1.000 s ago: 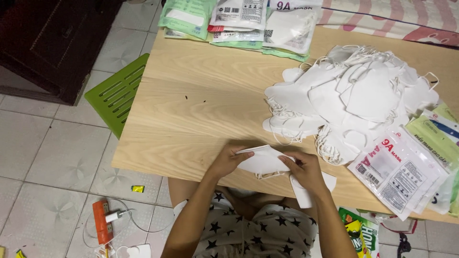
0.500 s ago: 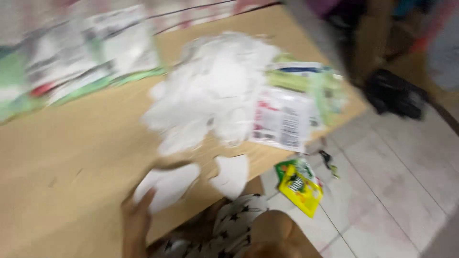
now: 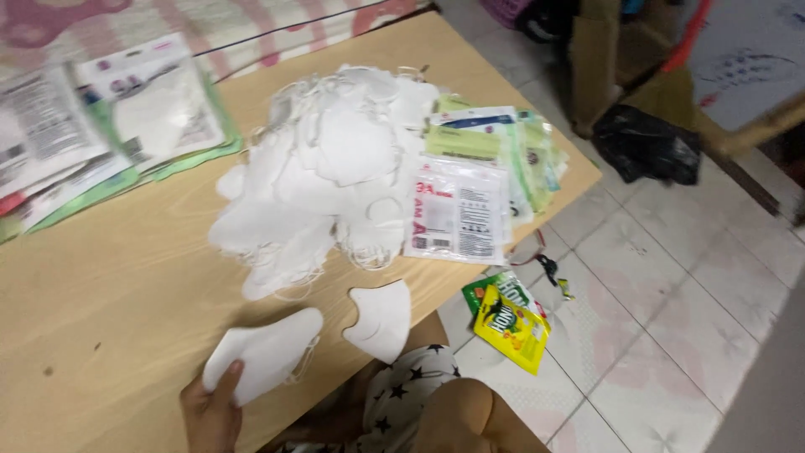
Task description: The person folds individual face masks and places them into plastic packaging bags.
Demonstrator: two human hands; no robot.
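My left hand (image 3: 211, 413) is at the near edge of the wooden table (image 3: 117, 285), thumb pressed on a folded white face mask (image 3: 264, 351) that it holds flat. A second white mask (image 3: 381, 319) lies loose just to its right, overhanging the table edge. Behind them rises a big pile of white masks (image 3: 323, 176). My right hand is out of sight; only my knee (image 3: 470, 411) and star-patterned clothing (image 3: 398, 403) show below the table.
Clear printed packets (image 3: 459, 210) and green ones (image 3: 503, 143) lie right of the pile. More packets (image 3: 126, 117) are stacked at the far left. On the tiled floor lie a yellow-green wrapper (image 3: 511, 323) and a black bag (image 3: 646, 143).
The view has swung right and steadied. Both hands held one mask a second ago; now only my left hand holds it, and the right hand has left view.
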